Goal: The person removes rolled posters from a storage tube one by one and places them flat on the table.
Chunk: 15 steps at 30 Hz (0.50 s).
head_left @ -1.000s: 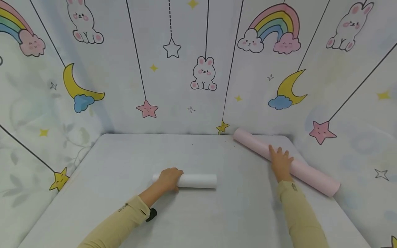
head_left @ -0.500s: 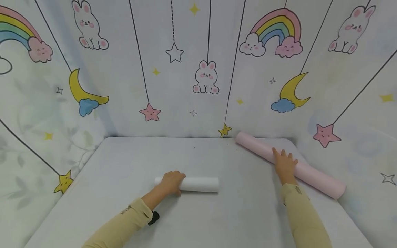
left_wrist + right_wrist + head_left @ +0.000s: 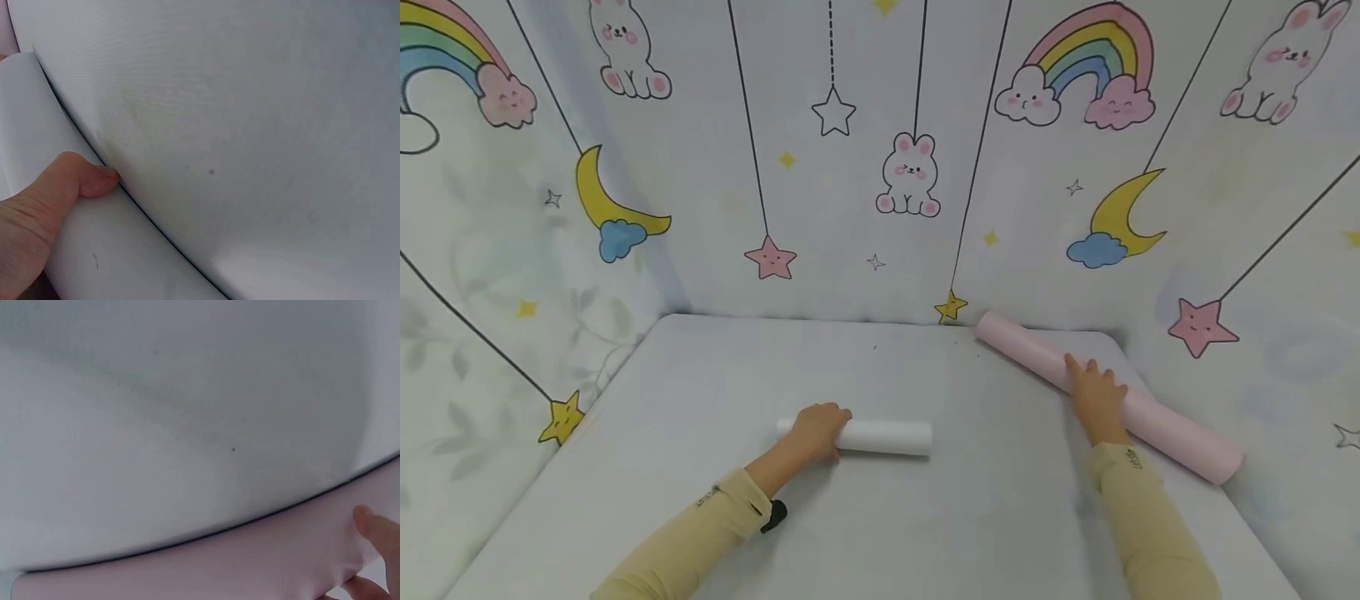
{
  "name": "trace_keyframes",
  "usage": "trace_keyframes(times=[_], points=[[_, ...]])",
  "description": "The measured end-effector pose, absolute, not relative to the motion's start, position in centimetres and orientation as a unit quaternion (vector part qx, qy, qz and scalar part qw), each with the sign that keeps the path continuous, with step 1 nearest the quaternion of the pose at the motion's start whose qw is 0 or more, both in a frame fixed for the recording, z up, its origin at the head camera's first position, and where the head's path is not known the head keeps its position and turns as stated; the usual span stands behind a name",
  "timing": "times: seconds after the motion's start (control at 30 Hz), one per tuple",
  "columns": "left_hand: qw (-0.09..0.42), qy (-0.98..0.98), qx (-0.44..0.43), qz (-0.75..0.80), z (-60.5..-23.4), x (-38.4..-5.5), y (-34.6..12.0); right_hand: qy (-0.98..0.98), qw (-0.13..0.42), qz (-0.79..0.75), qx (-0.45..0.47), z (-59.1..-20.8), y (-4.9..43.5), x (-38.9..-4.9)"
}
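Note:
A smooth white roll (image 3: 889,437) lies crosswise near the middle of the table. My left hand (image 3: 814,429) grips its left part from above. In the left wrist view the thumb (image 3: 94,181) bends over the near side of the roll; the other fingers are hidden. Towards the right edge of the table a longer pale pink roll (image 3: 1183,435) lies at a slant, one end at the back wall. Over its middle, my right hand (image 3: 1096,400) holds it with spread fingers. The right wrist view shows the thumb (image 3: 375,528) on the pink surface, which dents beside the fingertips.
The white table (image 3: 760,367) meets walls (image 3: 700,208) printed with rabbits, stars, moons and rainbows at the back and both sides. Small dark specks dot its surface. A black object (image 3: 775,515) shows beneath the left sleeve cuff.
The head view shifts slightly, so everything sits a little further right in it. Both hands stay on their rolls, and neither roll visibly moves on the table.

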State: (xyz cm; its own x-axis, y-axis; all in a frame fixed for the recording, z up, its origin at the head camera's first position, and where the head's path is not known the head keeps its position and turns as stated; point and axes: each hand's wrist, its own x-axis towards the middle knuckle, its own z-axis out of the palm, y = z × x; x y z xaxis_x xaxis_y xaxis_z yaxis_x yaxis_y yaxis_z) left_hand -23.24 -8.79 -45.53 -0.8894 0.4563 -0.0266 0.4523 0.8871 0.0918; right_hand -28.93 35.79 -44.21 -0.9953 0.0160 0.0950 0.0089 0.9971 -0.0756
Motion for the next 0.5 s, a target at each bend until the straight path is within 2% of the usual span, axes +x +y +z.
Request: trace_keyframes(times=[0.27,0.5], points=[[0.022,0.967,0.253,0.015,-46.1,-23.1,-8.7,-0.997,-0.002,0.067,0.030,-44.8,37.1,-28.8],[0.013,0.967,0.253,0.000,-45.5,-23.1,-8.8,-0.992,0.048,0.071,0.096,-43.3,36.5,-28.9]])
